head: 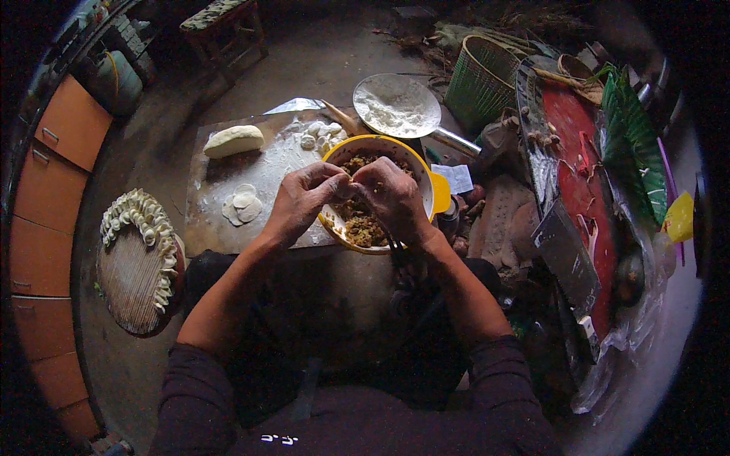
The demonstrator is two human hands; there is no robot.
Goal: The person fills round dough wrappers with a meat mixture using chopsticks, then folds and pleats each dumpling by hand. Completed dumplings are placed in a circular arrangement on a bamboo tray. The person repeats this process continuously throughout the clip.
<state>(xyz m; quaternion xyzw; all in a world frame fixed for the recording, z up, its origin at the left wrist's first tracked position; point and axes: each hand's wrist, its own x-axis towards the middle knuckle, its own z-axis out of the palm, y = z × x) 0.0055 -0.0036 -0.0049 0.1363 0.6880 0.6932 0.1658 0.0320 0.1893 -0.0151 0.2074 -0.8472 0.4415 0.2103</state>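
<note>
My left hand [316,185] and my right hand [393,188] meet fingertip to fingertip above a yellow-rimmed bowl [373,249]. Between them they pinch a small dumpling [351,179], of which only a pale sliver of dough shows. Chopped filling [362,228] lies in the bowl, partly covered by my hands. Left of my left hand, several round dough wrappers [244,204] overlap on a floured wooden board [211,188]. A thick dough log [234,141] rests near the board's far left corner. Cut dough pieces [322,135] are heaped just beyond the bowl.
A long-handled metal pan of flour [397,105] stands beyond the bowl. On the left, a round ridged tray [128,285] carries rows of shaped dumplings [145,214]. To the right are a cleaver [567,256], a red surface [576,154] and a green woven basket [482,85]. Orange cabinets [43,211] line the left.
</note>
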